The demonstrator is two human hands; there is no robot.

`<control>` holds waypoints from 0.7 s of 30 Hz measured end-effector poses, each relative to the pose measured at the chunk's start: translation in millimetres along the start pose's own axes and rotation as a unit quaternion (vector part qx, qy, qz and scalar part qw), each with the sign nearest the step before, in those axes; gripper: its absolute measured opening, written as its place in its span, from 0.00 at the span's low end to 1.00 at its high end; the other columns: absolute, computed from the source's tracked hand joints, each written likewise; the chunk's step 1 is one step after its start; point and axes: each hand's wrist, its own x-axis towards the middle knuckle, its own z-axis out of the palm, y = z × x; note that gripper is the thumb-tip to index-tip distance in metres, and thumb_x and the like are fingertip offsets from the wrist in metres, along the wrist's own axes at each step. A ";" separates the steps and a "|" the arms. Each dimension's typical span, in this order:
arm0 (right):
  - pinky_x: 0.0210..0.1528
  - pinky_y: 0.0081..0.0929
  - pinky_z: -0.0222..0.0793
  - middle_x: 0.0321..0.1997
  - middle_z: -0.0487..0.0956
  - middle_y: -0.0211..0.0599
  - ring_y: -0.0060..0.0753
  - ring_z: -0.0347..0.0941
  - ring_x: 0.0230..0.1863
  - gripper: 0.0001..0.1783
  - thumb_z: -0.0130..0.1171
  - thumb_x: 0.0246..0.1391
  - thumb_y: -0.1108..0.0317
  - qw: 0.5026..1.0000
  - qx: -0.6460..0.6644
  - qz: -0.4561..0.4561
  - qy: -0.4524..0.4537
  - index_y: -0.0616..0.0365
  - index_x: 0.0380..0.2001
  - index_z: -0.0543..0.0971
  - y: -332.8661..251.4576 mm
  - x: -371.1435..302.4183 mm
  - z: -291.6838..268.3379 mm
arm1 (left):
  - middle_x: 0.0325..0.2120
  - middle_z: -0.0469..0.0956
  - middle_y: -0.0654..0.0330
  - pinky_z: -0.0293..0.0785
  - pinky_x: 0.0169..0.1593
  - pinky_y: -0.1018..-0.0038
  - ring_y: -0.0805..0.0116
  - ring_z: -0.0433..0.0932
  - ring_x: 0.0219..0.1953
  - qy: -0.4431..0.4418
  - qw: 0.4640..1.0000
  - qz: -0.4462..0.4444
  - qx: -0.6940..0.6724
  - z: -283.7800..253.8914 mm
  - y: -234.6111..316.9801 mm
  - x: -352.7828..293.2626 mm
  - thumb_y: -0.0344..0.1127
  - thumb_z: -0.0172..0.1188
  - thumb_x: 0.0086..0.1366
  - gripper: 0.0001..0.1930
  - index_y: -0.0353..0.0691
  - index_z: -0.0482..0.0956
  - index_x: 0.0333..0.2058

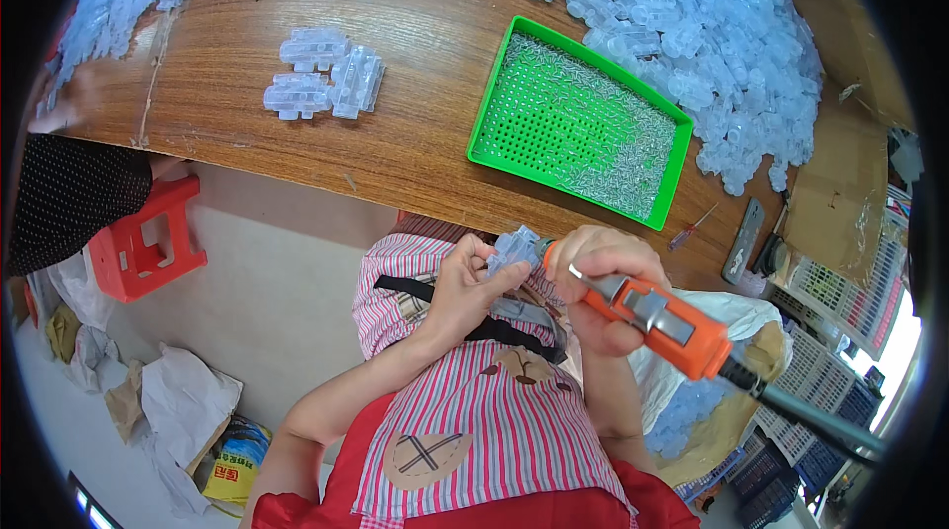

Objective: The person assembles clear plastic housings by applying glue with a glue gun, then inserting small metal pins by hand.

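Between the thumb and fingers of my left hand (465,294) is a clear plastic part (513,250), held just past the table's near edge. My right hand (605,277) is wrapped round an orange electric screwdriver (682,331), whose cable runs off to the lower right. The screwdriver's front end is up against the clear part; its tip is hidden there. On the table ahead stands a green perforated tray (481,124) with many small silver screws (643,168), heaped mostly toward its right side.
A few clear parts (331,74) lie grouped left of the tray. A large heap of them (692,35) covers the back right. A small screwdriver (692,227) and a phone-like dark object (741,240) rest at right. A red stool (148,242) and another person's dotted clothing (79,198) are at left.
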 end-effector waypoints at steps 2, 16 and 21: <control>0.24 0.27 0.67 0.19 0.72 0.31 0.27 0.68 0.20 0.35 0.61 0.47 0.36 1.000 -0.013 0.010 -0.016 0.63 0.34 0.73 -0.6 -1.1 0.6 | 0.32 0.79 0.57 0.77 0.32 0.82 0.76 0.79 0.31 0.000 1.000 0.012 -0.005 0.7 -2.0 -0.1 0.25 0.63 0.59 0.13 0.36 0.65 0.35; 0.24 0.27 0.67 0.18 0.71 0.31 0.27 0.68 0.19 0.35 0.63 0.45 0.36 0.999 -0.029 0.043 -0.008 0.63 0.33 0.73 0.3 1.1 6.1 | 0.30 0.79 0.56 0.77 0.31 0.82 0.77 0.79 0.29 0.019 0.998 0.040 0.044 0.1 0.6 -0.4 0.24 0.64 0.58 0.12 0.35 0.66 0.32; 0.21 0.23 0.68 0.18 0.72 0.31 0.24 0.68 0.18 0.35 0.64 0.45 0.37 0.998 -0.041 0.036 0.014 0.65 0.33 0.74 4.1 -0.3 2.2 | 0.31 0.79 0.58 0.77 0.34 0.82 0.78 0.78 0.31 0.008 0.998 0.024 0.058 -0.9 1.0 2.2 0.25 0.65 0.57 0.14 0.35 0.66 0.35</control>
